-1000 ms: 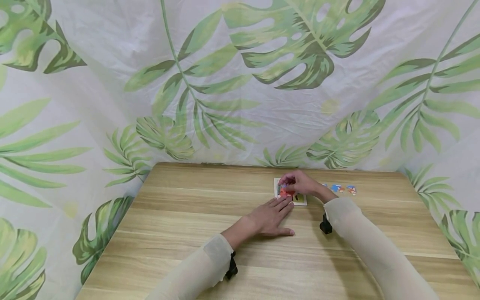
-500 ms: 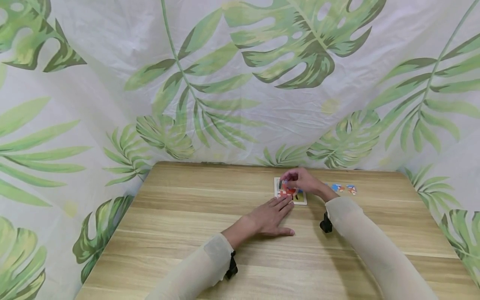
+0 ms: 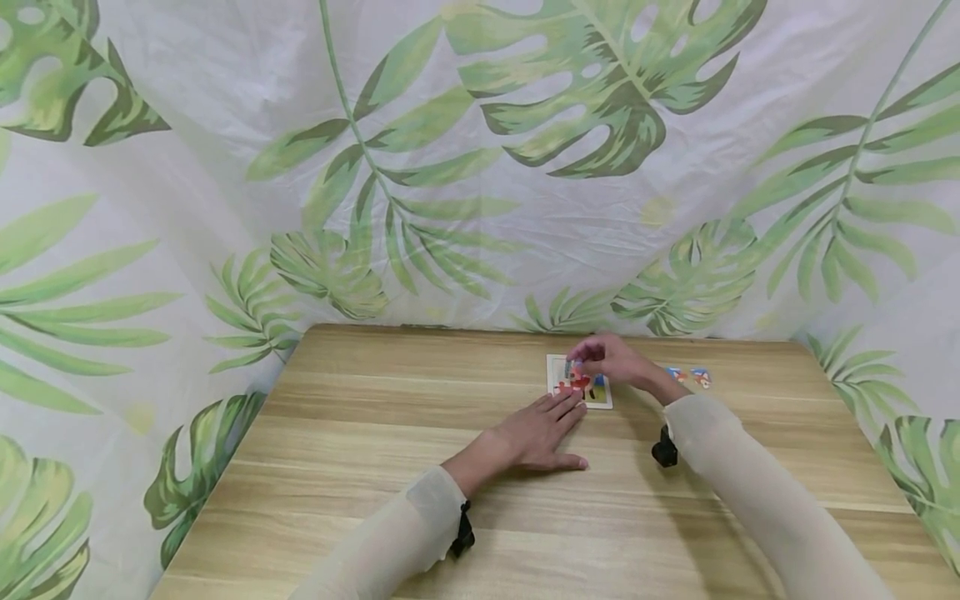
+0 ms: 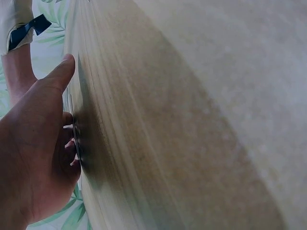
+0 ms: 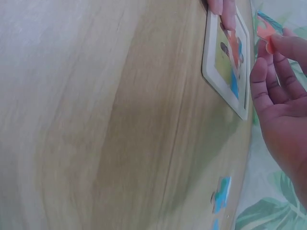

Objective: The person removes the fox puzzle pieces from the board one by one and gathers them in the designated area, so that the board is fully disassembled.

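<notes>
My right fingers (image 5: 259, 82) pinch an orange puzzle piece (image 5: 265, 31) above the white-framed board (image 5: 209, 52), whose near edge my left fingers (image 3: 562, 406), straight and gripping nothing, partly obstruct, with two loose pieces (image 3: 700, 379) rightward on the table (image 3: 390, 400) before leaf-printed cloth (image 3: 465, 242).

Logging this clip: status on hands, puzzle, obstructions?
Right hand pinching orange, knobbed jigsaw piece over white-framed rectangular puzzle board. Left hand flat. Its fingertips partly covering board.

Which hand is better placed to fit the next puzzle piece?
Probably right: the right hand pinches an orange piece above the puzzle board; the left hand shows no piece and rests partly on the board.
</notes>
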`<state>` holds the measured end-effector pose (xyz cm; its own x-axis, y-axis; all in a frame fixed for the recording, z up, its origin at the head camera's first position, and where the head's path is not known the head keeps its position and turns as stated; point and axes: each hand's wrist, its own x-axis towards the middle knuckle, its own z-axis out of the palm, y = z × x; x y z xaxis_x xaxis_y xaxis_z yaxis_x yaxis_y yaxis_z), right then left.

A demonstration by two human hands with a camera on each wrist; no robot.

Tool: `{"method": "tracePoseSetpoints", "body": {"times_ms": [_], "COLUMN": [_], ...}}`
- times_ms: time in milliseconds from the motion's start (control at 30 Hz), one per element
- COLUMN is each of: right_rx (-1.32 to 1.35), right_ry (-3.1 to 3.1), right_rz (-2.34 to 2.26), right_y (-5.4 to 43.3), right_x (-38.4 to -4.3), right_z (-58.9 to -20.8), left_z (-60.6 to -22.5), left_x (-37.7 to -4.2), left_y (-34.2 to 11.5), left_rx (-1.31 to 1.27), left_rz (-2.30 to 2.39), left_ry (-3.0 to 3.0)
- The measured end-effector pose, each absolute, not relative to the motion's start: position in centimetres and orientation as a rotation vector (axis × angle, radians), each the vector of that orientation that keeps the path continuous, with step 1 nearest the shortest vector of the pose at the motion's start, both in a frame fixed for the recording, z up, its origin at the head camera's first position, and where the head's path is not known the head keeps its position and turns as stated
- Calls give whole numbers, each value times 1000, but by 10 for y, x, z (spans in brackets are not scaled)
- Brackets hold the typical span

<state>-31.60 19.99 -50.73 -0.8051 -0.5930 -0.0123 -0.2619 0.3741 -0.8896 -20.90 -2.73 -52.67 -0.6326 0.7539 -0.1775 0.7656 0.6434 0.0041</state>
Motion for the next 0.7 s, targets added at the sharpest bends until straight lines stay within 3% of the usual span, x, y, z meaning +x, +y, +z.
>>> {"method": "tracePoseSetpoints", "body": {"times_ms": [700], "right_rx": [-750], "right_ry": [2384], "right_rz": [-1317], "right_y": [241], "right_x": [-303], "right_z": [-498], "left_z": [-526], "left_x": [-210], "left_y": [-28], "left_rx": [1248], "left_rz": [-82], "left_ry": [2678]}}
